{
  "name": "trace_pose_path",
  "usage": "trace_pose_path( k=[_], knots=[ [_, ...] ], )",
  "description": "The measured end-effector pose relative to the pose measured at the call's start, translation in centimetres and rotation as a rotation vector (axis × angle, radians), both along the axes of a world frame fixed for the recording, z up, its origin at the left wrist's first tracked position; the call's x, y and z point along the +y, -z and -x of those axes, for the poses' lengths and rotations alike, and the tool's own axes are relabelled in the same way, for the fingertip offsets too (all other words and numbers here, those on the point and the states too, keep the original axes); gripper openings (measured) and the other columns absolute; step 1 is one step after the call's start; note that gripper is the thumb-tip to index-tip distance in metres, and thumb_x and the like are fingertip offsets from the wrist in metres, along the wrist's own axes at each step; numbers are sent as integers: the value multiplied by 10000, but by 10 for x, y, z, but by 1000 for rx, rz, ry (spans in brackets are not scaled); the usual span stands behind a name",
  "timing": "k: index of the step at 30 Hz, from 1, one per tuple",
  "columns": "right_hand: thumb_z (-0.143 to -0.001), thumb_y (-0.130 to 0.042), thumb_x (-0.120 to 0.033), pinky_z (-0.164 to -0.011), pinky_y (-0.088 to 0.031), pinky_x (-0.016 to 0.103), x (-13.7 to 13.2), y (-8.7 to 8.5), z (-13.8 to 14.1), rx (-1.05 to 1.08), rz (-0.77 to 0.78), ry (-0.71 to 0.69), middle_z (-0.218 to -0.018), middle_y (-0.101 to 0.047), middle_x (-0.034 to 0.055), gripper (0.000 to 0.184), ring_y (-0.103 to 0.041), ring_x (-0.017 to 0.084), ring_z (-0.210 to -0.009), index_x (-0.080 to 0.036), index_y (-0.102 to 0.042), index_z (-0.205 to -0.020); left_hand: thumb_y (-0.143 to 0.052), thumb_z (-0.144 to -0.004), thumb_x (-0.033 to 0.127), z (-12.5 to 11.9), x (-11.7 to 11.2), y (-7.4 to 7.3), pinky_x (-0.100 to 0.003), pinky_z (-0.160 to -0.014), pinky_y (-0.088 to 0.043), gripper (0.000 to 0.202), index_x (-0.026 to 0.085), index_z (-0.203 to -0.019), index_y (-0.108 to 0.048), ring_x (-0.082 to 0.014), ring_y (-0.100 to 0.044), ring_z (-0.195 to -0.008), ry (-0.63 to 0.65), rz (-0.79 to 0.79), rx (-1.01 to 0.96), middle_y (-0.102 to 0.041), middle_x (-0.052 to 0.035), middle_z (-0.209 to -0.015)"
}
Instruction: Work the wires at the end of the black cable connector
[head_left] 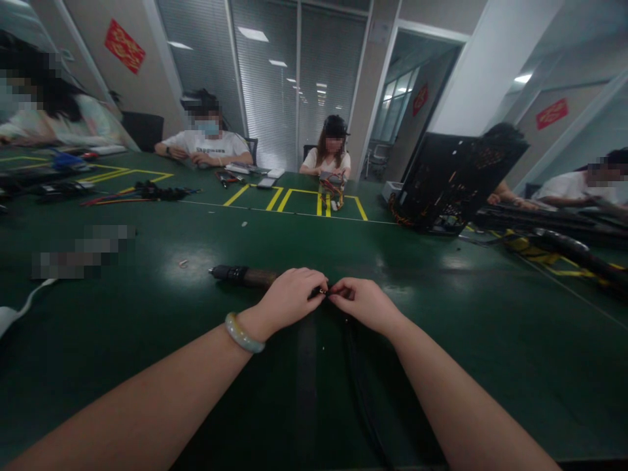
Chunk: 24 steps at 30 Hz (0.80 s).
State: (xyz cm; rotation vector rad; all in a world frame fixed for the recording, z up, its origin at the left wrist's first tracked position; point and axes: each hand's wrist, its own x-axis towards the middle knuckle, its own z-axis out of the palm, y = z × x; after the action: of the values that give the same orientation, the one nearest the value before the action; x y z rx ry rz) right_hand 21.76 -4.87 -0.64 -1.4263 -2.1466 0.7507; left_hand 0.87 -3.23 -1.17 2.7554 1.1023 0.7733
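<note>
Near the middle of the table, my left hand (296,296) is closed, its fingertips pinching a small black piece with brass-coloured spots (321,292). My right hand (362,302) faces it, with thumb and fingers pinched at the other end of that small piece. The fingertips of both hands almost meet. To the left of my left hand lies a dark cylindrical tool (245,275), with a narrow metal tip pointing left and a brownish rear part that my hand partly hides. A black cable (360,386) runs from below my right hand to the near edge.
The green table (196,405) carries a white cord (34,297) at left and a small pale scrap (183,263). Wire bundles (152,191) lie farther back. A large black panel (451,183) stands at right, near a thick black harness (564,248). Several people sit around the table.
</note>
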Motion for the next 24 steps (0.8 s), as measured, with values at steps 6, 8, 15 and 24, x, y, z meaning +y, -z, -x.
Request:
trace_pose_path(
  k=[6,8,15,24],
  knots=[
    [-860,-628,-278,-588,-398,222,0,-2,0,-84,-67,7,-838,-693,-20,107,-609,142,-713,-258,-707,-928,-608,-852,223,1,1,1,-387,-902,-449,78,220,-930,-610,-213,-601,-982,5,-4,6,-655,-25,-1046],
    [-870,-623,-262,-618,-407,230,1,-2,1,-107,-121,15,-869,-692,-15,98,-610,149,-751,-254,-707,-921,-606,-857,237,1,2,2,-389,-905,-447,91,225,-947,-612,-212,-602,-977,2,-3,13,-655,-23,-1040],
    [-881,-635,-211,-728,-421,247,4,0,5,-156,-278,17,-901,-672,-8,85,-604,151,-829,-242,-699,-928,-596,-863,255,0,4,4,-371,-867,-455,92,227,-948,-617,-209,-605,-937,-12,11,13,-656,-23,-984],
    [-877,-650,-209,-752,-434,250,4,0,5,-139,-266,9,-927,-677,3,82,-611,159,-850,-242,-707,-927,-601,-860,263,-1,0,-1,-360,-823,-454,121,229,-976,-598,-211,-602,-904,-35,3,15,-650,-20,-949]
  ],
)
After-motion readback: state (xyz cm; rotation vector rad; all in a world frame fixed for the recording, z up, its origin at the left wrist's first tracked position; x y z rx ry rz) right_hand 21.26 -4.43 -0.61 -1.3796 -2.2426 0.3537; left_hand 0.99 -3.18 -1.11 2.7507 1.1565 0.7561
